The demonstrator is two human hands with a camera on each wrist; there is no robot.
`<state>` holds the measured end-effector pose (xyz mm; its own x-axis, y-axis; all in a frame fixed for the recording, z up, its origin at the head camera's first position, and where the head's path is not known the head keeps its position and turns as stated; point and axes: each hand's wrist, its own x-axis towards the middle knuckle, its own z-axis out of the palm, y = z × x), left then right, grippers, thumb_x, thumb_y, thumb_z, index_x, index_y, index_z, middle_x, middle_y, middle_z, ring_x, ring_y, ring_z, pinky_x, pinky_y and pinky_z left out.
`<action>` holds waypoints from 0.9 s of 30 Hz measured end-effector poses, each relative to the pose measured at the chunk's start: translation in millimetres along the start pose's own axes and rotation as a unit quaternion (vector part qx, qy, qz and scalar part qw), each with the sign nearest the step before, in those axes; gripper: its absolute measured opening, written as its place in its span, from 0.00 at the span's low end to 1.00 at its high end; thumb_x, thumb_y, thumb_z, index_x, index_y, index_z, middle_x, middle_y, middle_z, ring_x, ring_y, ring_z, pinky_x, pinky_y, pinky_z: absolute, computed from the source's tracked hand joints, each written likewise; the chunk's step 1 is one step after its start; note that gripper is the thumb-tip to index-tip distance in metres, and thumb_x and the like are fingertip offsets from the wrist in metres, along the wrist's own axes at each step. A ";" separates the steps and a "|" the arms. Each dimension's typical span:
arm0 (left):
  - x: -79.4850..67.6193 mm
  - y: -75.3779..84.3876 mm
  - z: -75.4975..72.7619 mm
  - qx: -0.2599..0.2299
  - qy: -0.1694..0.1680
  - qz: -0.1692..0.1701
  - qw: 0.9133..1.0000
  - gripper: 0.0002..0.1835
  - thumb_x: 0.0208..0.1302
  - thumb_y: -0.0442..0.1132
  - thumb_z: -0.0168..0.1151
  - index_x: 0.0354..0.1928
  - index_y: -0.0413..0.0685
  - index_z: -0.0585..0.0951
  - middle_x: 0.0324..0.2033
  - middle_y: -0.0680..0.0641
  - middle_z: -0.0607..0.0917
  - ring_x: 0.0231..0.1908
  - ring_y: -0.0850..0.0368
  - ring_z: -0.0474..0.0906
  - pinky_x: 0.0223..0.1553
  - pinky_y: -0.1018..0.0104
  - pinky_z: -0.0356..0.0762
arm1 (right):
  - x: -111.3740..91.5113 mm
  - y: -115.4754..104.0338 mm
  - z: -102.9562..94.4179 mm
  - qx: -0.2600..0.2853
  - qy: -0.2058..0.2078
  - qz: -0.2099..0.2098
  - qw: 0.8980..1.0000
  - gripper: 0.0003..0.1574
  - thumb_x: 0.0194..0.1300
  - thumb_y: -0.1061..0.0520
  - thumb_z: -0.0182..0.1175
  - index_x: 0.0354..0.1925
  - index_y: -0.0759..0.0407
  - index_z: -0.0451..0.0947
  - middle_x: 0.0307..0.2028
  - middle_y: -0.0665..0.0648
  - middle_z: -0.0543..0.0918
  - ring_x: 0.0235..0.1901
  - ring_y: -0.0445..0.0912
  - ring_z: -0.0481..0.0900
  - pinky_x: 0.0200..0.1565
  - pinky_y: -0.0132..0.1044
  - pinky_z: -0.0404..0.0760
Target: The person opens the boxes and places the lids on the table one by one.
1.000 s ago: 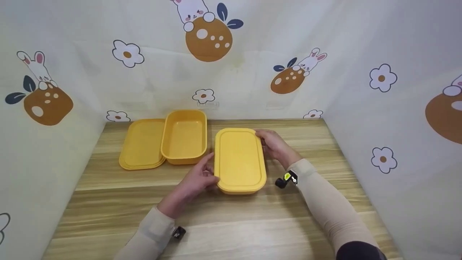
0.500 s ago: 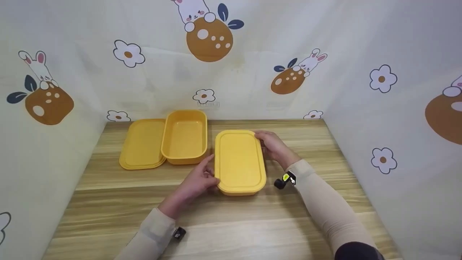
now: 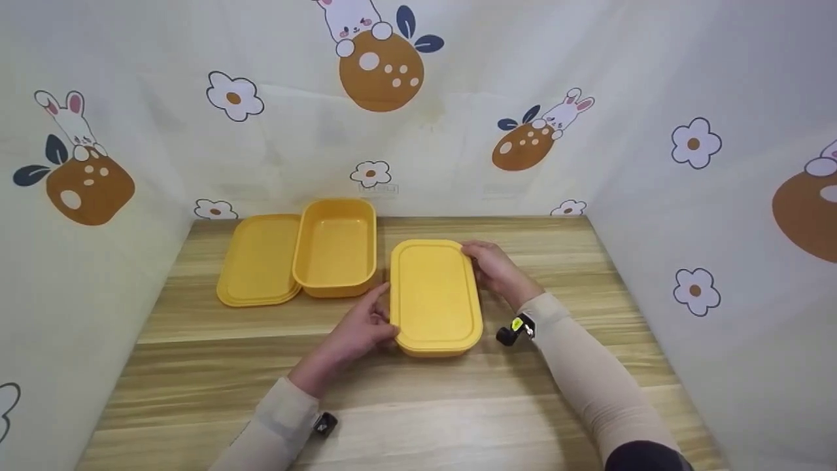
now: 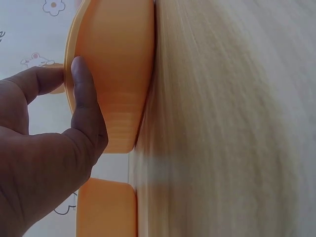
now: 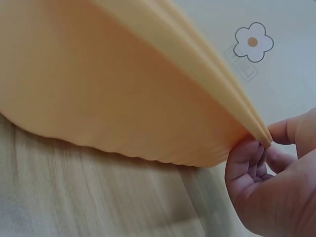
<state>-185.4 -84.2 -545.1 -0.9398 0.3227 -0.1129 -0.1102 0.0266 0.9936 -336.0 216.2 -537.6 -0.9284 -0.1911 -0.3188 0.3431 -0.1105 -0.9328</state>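
A yellow food container with its lid on lies near the middle of the wooden table. My left hand holds its near left side; in the left wrist view the thumb and a finger pinch the rim close to the lid. At the far right corner my right hand grips the same rim, fingers curled under it and a fingertip at the lid's edge in the right wrist view. Just left of my left fingertips stands a second yellow container, uncovered, with nothing inside.
A second yellow lid lies flat at the back left, its right edge overlapped by the uncovered container. Patterned cloth walls enclose the table at the back and both sides.
The lidded container has shifted slightly toward me, and both hands have moved along with it. The uncovered container and the loose lid have stayed in place.
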 end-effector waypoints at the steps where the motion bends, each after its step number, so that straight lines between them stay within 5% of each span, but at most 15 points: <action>1: 0.2 -0.5 0.0 0.000 -0.002 0.001 1.000 0.54 0.63 0.20 0.69 0.88 0.39 0.54 0.46 0.41 0.72 0.37 0.53 0.79 0.45 0.51 0.91 | 0.1 0.7 -0.4 -0.002 0.001 -0.001 1.000 0.24 0.86 0.61 0.52 0.71 0.72 0.76 0.40 0.56 0.88 0.33 0.44 0.89 0.38 0.37 0.90; 13: 0.1 -3.0 -0.2 -0.022 -0.015 -0.013 1.000 0.54 0.66 0.20 0.69 0.89 0.43 0.53 0.48 0.40 0.72 0.40 0.53 0.80 0.47 0.50 0.91 | -1.6 4.7 -2.9 -0.031 0.013 0.006 0.999 0.22 0.85 0.57 0.55 0.69 0.65 0.80 0.36 0.53 0.88 0.29 0.41 0.87 0.34 0.36 0.89; 19: -3.5 5.6 0.1 0.102 0.006 0.012 0.995 0.50 0.67 0.27 0.73 0.87 0.40 0.58 0.52 0.39 0.75 0.45 0.50 0.80 0.46 0.54 0.88 | -3.2 4.3 -2.3 -0.038 0.020 0.000 0.999 0.20 0.84 0.57 0.56 0.66 0.65 0.82 0.30 0.51 0.86 0.23 0.39 0.82 0.27 0.32 0.83; 23: -6.8 13.6 4.9 0.236 0.057 0.054 0.969 0.45 0.68 0.35 0.75 0.83 0.38 0.65 0.60 0.39 0.73 0.53 0.47 0.80 0.53 0.53 0.84 | -3.4 4.3 -1.6 -0.041 0.019 -0.001 0.999 0.20 0.85 0.57 0.56 0.65 0.65 0.83 0.29 0.50 0.85 0.22 0.39 0.80 0.26 0.32 0.82; 27: -4.7 16.0 15.5 0.379 0.098 0.090 0.916 0.48 0.71 0.50 0.76 0.83 0.36 0.64 0.69 0.37 0.70 0.64 0.41 0.78 0.64 0.44 0.81 | -4.2 3.3 -2.6 -0.047 0.020 -0.003 0.999 0.19 0.85 0.56 0.57 0.64 0.64 0.83 0.27 0.49 0.83 0.21 0.39 0.78 0.25 0.31 0.80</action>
<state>-177.8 -70.6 -528.5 -0.9688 0.2127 0.1275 0.2390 0.6632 0.7093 -331.3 219.1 -539.8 -0.9358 -0.1514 -0.3185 0.3248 -0.0186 -0.9456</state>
